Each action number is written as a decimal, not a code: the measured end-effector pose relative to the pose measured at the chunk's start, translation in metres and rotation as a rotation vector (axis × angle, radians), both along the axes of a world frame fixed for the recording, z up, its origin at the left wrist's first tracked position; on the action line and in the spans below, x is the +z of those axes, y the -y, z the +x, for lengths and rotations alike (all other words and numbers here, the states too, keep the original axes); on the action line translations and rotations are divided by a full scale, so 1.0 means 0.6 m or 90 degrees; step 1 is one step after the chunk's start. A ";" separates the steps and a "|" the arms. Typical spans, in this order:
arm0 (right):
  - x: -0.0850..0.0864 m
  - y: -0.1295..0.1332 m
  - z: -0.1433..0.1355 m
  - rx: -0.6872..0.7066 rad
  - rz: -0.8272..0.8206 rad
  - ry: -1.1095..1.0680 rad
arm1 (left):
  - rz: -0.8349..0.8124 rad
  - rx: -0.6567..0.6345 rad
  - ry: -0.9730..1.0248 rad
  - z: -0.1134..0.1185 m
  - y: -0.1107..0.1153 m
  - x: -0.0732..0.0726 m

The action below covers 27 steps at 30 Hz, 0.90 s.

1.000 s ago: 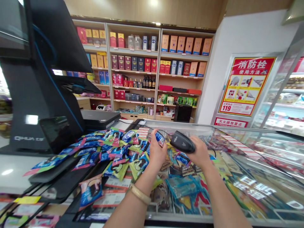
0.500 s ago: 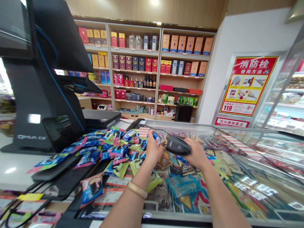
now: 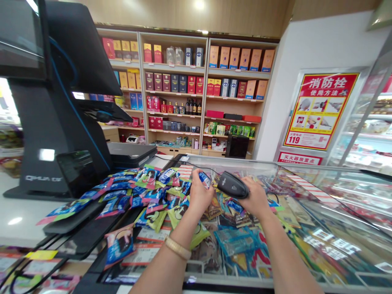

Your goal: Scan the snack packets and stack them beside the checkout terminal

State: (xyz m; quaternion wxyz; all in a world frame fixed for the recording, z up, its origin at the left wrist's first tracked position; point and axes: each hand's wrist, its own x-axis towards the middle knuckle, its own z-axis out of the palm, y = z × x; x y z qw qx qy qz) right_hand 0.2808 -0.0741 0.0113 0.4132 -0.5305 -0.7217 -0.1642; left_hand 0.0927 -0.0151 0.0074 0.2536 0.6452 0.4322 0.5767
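My left hand [image 3: 200,191] is closed on a small blue packet [image 3: 204,179] above the glass freezer top. Just to its right, my right hand [image 3: 256,198] grips a black handheld scanner [image 3: 233,185], whose head points left toward the packet. The two do not touch. A heap of blue, pink and green snack packets [image 3: 150,192] lies left of my left hand. One blue and pink packet [image 3: 119,246] rests apart, nearer the front edge.
A black register [image 3: 58,106] with screens stands at the left on a white counter [image 3: 18,216]. The glass-topped freezer [image 3: 306,175] spans the middle and right, with wrapped goods under the glass. Shelves of boxes [image 3: 174,81] line the back. Cables hang at the lower left.
Both hands have shifted slightly right, carrying the packet and the scanner. The heap of packets looks the same.
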 end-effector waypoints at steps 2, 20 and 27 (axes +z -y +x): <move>-0.002 -0.001 0.004 -0.024 0.031 -0.005 | 0.000 0.002 -0.053 -0.009 0.016 0.011; -0.006 -0.008 0.007 -0.119 0.179 -0.081 | 0.253 0.189 -0.430 -0.115 0.055 -0.001; -0.012 -0.015 0.023 -0.147 0.200 -0.107 | 0.072 -0.133 -0.533 0.027 0.063 -0.003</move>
